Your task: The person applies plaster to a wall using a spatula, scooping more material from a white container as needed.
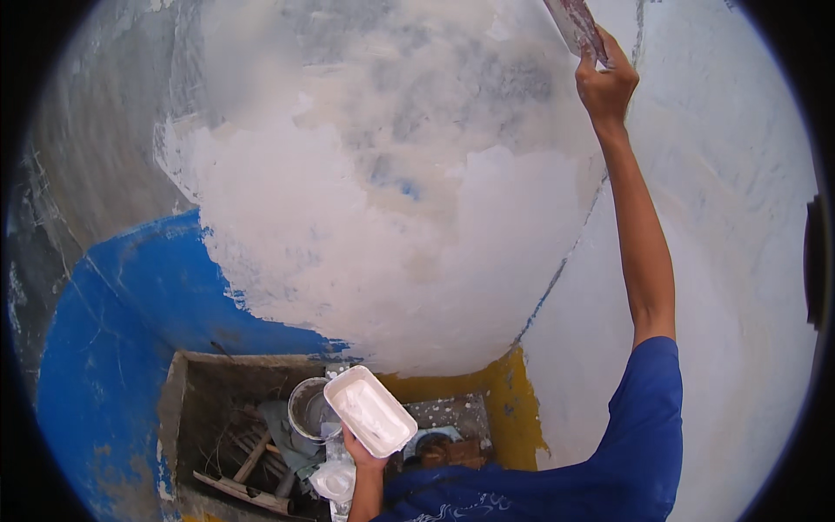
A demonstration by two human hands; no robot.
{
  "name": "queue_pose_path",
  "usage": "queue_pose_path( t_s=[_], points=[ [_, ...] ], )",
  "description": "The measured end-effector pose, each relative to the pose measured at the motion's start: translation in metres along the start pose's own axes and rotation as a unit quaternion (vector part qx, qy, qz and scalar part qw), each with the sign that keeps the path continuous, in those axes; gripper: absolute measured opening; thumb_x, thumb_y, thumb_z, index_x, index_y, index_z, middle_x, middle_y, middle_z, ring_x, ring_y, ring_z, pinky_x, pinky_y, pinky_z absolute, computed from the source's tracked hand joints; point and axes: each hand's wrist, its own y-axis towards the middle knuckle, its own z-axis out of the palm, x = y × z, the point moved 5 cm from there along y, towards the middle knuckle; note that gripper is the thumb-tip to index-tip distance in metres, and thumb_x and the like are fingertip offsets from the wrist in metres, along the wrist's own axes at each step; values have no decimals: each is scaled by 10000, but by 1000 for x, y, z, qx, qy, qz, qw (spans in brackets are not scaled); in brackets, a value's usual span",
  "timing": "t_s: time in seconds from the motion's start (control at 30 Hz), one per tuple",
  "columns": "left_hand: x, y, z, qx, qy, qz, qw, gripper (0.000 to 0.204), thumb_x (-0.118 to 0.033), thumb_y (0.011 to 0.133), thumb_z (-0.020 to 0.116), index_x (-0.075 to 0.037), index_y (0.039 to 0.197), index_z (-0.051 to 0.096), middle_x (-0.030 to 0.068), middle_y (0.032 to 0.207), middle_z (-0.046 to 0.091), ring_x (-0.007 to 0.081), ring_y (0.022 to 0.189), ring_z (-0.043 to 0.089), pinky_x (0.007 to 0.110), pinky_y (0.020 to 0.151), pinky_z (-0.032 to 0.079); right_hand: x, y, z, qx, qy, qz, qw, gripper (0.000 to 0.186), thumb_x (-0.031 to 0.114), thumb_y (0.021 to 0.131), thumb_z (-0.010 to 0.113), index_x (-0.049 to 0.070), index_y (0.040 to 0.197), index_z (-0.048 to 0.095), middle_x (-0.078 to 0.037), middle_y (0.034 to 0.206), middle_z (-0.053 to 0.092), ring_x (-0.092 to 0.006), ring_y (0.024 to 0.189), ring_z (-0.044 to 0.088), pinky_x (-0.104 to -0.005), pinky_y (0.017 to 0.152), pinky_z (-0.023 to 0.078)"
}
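1. Faintly marked: one blue short-sleeved shirt [644,409] with a pale printed design [474,505] near the lower edge; cannot tell whether letters or a drawing.
2. Upper right: one right hand [609,87] at the end of a raised, outstretched bare arm, thumb and fingers pinching one flat blade [576,26], straight-edged and smeared with whitish residue; cannot tell whether touching the wall or just in front of it.
3. Lower centre: one left hand [363,452], curled around the near side of one white tray [396,405], most fingers hidden beneath; rectangular, rounded at the corners, with smooth white paste [370,413] inside.
4. Behind both hands: a wall [296,217], chalky white over cloudy grey, ending raggedly at a blue painted area [130,287] on the left; one rough dark seam [557,278] slanting down to a yellow painted patch [522,409].
5. Bottom left: one concrete surround [174,391], squared and gritty, framing several broken sticks [254,457], too jumbled to count; also one round, grey-stained bucket [294,407], one crumpled grey-green cloth [283,435] and, just beside the left wrist, one wrinkled white plastic bundle [335,478].
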Motion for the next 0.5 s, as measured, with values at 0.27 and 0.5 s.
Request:
queue_pose_path(
  t_s=[0.27,0.5],
  points=[
    [4,2,-9,28,-11,-6,1000,652,-567,1015,371,-158,1522,381,80,1503,481,354,1341,496,554,1127,388,48,-26,52,127,-59,-131,981,484,-55,677,646,120,1128,653,-56,830,699,-251,837,659,-371,652,554],
    [-2,0,19,30,6,50,998,659,-575,994,414,-159,1504,389,99,1436,526,347,1260,563,572,1041,467,39,51,60,263,-51,-56,962,370,27,751,610,143,1086,717,-69,855,704,-278,855,655,-402,699,541]
  ],
)
